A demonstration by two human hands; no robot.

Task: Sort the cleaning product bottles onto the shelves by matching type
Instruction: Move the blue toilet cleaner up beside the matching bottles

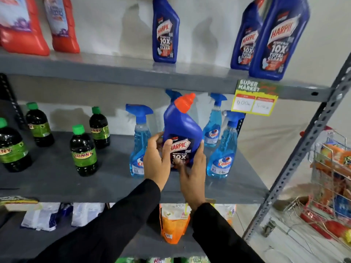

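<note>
A blue Harpic bottle [182, 128] with an orange cap is held upright in front of the middle shelf [57, 179]. My left hand [156, 158] grips its left side and my right hand [192, 171] wraps its right side and base. Behind it stand several light-blue Colin spray bottles [139, 141]. Three more Harpic bottles [165, 33] stand on the upper shelf [114, 69], two of them at the right [279, 38]. Several dark bottles with green caps [83, 150] stand on the left of the middle shelf.
Red-orange pouches [24, 25] sit at the upper shelf's left. A yellow price tag [255, 99] hangs from that shelf's edge. White packets [41, 217] and an orange pouch [173, 224] lie on the lower shelf. A wire cart [330, 179] with goods stands right of the slotted upright [303, 149].
</note>
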